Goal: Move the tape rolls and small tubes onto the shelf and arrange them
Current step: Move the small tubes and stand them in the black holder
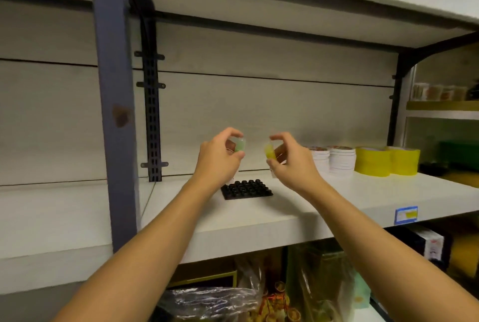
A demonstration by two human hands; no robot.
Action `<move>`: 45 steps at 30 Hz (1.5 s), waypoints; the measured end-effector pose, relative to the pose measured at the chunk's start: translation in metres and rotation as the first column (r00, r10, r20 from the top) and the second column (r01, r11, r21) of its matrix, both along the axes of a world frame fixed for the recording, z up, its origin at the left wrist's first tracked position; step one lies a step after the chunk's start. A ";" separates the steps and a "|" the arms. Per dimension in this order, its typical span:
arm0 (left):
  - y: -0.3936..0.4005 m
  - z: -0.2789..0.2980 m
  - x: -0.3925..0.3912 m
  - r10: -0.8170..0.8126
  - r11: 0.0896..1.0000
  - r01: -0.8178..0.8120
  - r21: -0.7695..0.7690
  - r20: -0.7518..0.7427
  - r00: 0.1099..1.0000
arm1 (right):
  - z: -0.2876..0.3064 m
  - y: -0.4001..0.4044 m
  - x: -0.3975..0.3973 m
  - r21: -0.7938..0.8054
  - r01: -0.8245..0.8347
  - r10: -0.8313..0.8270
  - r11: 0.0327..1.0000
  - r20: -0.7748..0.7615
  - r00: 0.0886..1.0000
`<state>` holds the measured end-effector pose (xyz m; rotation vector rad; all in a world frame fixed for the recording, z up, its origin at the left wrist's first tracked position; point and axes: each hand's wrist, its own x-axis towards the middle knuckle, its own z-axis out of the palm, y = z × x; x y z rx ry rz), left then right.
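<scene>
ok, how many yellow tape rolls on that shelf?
2. Both stand at the shelf's right end, touching: one yellow tape roll beside the white stacks, the other right of it. More may be hidden behind them.

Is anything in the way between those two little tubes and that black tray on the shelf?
Nothing visible blocks them. The left hand pinches the green tube and the right hand the yellow tube, both in open air above the black tray. The tape rolls stand off to the right.

Left hand (220, 155) pinching green tube (240, 145), right hand (293, 159) pinching yellow tube (269, 152), above shelf (259, 220)
</scene>
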<state>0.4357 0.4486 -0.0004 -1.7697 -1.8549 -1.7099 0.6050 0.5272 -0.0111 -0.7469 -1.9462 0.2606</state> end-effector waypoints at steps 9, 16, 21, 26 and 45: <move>0.052 0.013 -0.003 0.113 0.994 -0.113 0.001 -0.094 0.989 | 0.012 0.075 -0.009 -0.051 -0.214 0.216 0.976 0.047 0.975; 0.088 0.010 -0.014 0.129 0.985 -0.151 -0.082 -0.227 0.965 | 0.013 0.116 -0.037 -0.122 -0.309 0.321 0.943 0.084 0.944; 0.096 -0.010 -0.027 0.180 0.960 -0.234 -0.150 -0.307 0.935 | 0.005 0.132 -0.048 -0.142 -0.316 0.322 0.938 0.023 0.946; 0.102 -0.018 -0.035 0.171 0.931 -0.296 -0.213 -0.463 0.870 | 0.003 0.142 -0.046 -0.103 -0.286 0.293 0.953 0.051 0.955; 0.106 -0.029 -0.036 0.243 0.922 -0.365 -0.127 -0.542 0.804 | -0.003 0.132 -0.051 -0.075 -0.302 0.308 0.950 0.087 0.947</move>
